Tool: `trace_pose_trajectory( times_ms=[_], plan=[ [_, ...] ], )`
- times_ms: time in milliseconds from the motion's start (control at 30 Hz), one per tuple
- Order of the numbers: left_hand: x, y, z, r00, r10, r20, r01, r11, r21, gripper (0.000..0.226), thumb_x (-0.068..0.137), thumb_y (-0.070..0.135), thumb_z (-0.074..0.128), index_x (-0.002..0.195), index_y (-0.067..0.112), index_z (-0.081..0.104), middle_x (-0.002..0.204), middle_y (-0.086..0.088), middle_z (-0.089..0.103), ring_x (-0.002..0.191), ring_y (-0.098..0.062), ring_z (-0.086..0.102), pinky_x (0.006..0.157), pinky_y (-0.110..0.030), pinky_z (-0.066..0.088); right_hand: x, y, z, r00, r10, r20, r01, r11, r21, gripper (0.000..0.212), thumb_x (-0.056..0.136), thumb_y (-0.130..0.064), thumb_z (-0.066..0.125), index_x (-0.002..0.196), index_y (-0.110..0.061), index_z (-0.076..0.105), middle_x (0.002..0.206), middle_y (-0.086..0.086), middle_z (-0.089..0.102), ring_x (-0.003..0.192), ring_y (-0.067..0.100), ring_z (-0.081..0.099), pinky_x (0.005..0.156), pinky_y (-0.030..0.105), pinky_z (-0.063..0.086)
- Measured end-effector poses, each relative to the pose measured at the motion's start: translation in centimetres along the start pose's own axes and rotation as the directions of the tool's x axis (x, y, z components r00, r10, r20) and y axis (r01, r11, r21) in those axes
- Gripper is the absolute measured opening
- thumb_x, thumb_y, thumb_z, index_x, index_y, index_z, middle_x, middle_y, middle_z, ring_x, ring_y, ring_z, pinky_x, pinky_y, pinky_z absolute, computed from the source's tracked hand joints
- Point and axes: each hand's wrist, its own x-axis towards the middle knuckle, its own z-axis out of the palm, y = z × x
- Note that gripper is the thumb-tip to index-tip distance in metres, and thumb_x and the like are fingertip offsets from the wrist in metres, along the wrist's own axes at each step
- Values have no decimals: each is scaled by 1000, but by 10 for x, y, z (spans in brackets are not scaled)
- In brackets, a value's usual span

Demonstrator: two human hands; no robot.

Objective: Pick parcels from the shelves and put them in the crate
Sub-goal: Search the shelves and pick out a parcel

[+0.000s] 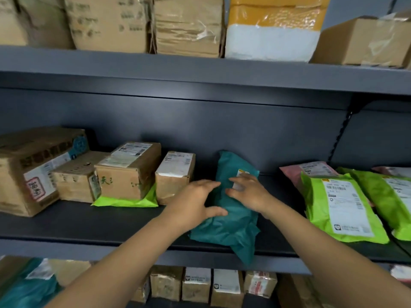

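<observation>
The pick of one parcel is only beginning. The teal parcel, a soft plastic mailer, lies flat on the middle shelf with its near end hanging slightly over the shelf's front edge; it has not been lifted. The left hand rests against its left side, with spread, fairly straight fingers and the thumb laid on the wrapping. The right hand lies on top, over the white label, its fingers relaxed. Neither hand has closed into a hold yet, as far as can be judged. Left of the teal parcel stand several cardboard boxes, and to its right lie green mailers with a pink mailer behind them. More parcels fill the shelf above it and the shelf below, so much seems left to collect. The crate is not in view, and how many parcels it holds cannot be told. What remains for this parcel is the grasp, the lift and the carry to the crate.
</observation>
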Motion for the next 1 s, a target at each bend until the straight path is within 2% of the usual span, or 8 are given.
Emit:
trace_pose_trajectory(
  times_ms=[67,167,300,367,433,633,800,1000],
  plan=[
    [4,-9,-15,968,130,-213,-85,974,208,61,73,55,66,121,17,64,128,1,61,117,-21,56,98,-30,42,-1,3,-2,999,-3,-39,3,1000,6,44,95,-32,52,138,-22,48,155,5,24,144,19,14,113,29,16],
    [15,-31,-33,906,111,-408,33,944,329,59,69,50,74,113,12,68,118,-7,65,108,-32,59,90,-42,49,-5,1,1,993,36,-115,-39,999,-18,36,92,-39,53,127,-34,58,155,-1,22,142,21,20,115,42,23],
    [21,-41,-30,937,-217,-276,306,889,341,75,82,60,56,142,19,39,149,-3,33,132,-34,30,104,-45,33,-18,-19,5,996,48,-69,-57,989,-138,71,73,-66,62,130,-25,49,143,0,37,136,23,29,107,44,34],
    [21,-45,-18,932,-317,-174,360,857,369,75,86,62,47,147,23,26,154,-1,21,136,-35,20,108,-45,29,-21,-23,6,997,39,-71,-52,981,-189,69,75,-55,67,131,-23,42,139,0,39,133,23,32,102,46,39],
    [20,-50,-6,926,-326,-191,375,854,360,72,87,59,48,146,24,28,153,-3,23,135,-36,21,108,-46,29,-22,-17,3,997,53,-55,-62,982,-176,62,78,-44,66,130,-24,38,136,-2,38,130,23,31,98,50,43],
    [10,-34,0,914,-193,-358,288,929,234,66,77,43,71,132,13,51,142,-13,42,127,-34,40,105,-40,25,-29,35,-20,987,114,-111,-134,970,-201,54,82,-38,64,128,-23,41,137,4,41,129,26,33,101,49,40],
    [6,1,14,910,-90,-406,155,979,131,79,64,35,82,133,13,50,135,-3,50,118,-30,42,102,-31,30,-37,66,-32,983,96,-155,-134,955,-264,53,86,-39,59,133,-22,41,139,5,44,131,26,39,105,43,37],
    [6,32,26,887,89,-454,-2,982,189,90,53,31,89,133,17,50,122,2,45,110,-18,36,98,-23,32,-39,76,-35,988,-5,-157,-47,944,-326,52,96,-46,43,138,-16,41,141,7,46,133,23,37,113,34,25]
  ],
)
